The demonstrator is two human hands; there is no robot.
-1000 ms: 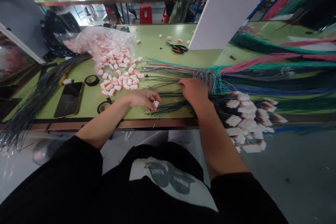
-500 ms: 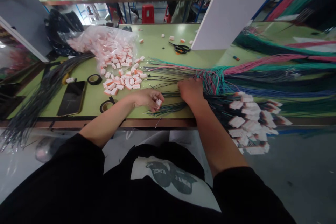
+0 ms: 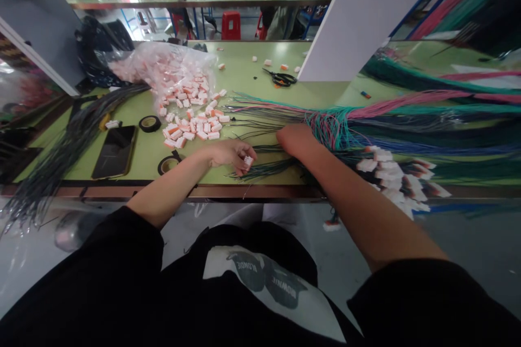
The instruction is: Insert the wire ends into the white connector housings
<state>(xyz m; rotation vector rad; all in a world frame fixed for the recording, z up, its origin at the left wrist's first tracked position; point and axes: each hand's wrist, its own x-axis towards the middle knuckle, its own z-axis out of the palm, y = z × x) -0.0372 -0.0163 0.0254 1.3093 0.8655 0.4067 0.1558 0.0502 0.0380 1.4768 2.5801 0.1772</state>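
Green-topped workbench point(image 3: 238, 78), with a second bench point(image 3: 260, 0) and a red plastic stool point(image 3: 230, 25) beyond its far edge; a white partition panel point(image 3: 345, 21) stands at the far edge, right of centre. Near the middle of the near edge, the left hand point(image 3: 233, 154) has thumb and fingers clamped on one small white connector housing point(image 3: 248, 161), held just above the ends of a strand of dark green wires point(image 3: 271, 169). To its right, the right hand point(image 3: 299, 138) is over the dark wires point(image 3: 264, 148), back upward; its fingertips are hidden, and whether they are together or apart cannot be told. Loose white-and-orange housings point(image 3: 195, 127) lie left of centre, spilling from a clear plastic bag point(image 3: 175, 62) toward the far edge. Toward the left edge are a black smartphone point(image 3: 114, 152), two rolls of black tape point(image 3: 150, 123) and a bundle of grey wires point(image 3: 87, 114) hanging over the near edge. Black-handled snips point(image 3: 280, 77) lie near the far edge, beside the panel. Pink wires point(image 3: 399, 102) and teal wires run to the right edge; a cluster of wired connectors point(image 3: 391, 173) overhangs the near edge beside the right forearm.
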